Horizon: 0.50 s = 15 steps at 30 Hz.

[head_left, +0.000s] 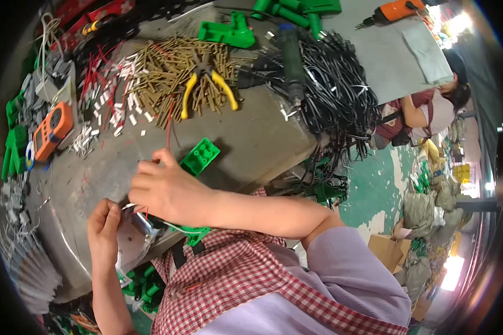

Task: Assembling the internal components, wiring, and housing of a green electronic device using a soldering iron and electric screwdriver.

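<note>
My right hand (167, 187) is closed, its fingers curled round a thin red wire (169, 125) that sticks up past the knuckles. To its lower left my left hand (103, 223) pinches thumb against forefinger at the end of a white wire (128, 206); the exact grip is partly hidden. Beyond my right wrist lies a green plastic housing (202, 156), partly covered by the hand. Under my right forearm another green piece (195, 235) shows at the table's edge, with a pale wire (179, 229) running to it. A shiny metallic part (146, 224) lies beneath the hands.
Brass-coloured tubes (162, 70) lie piled under yellow-handled pliers (209, 89). White connectors on red wires (114, 100) and an orange meter (53, 131) are at left. Black cables (341, 89) overhang the table's right edge. An orange drill (394, 12) lies far right, near another person (425, 114).
</note>
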Available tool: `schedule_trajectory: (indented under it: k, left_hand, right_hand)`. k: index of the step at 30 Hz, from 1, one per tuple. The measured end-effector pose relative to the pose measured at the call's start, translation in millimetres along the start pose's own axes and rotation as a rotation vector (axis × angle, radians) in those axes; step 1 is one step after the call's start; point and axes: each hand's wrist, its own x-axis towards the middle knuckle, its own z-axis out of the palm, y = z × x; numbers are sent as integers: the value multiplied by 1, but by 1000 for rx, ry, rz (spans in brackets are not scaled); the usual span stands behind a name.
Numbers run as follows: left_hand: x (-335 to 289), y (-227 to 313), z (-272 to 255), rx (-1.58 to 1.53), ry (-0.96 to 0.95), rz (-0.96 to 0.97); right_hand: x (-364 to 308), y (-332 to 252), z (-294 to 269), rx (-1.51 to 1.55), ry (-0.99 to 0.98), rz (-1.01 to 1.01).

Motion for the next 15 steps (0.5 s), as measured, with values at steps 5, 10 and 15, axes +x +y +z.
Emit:
schedule_trajectory:
  k: [5, 10, 15]
  left_hand:
    - [-7, -17, 0, 154, 70, 150]
    - [-4, -11, 8, 119, 78, 176]
    - [0, -13, 13, 67, 63, 181]
  right_hand:
    - [-32, 47, -105, -223, 642, 472]
    - [-103, 86, -191, -898, 463, 673]
    - [-71, 93, -182, -535, 520, 821]
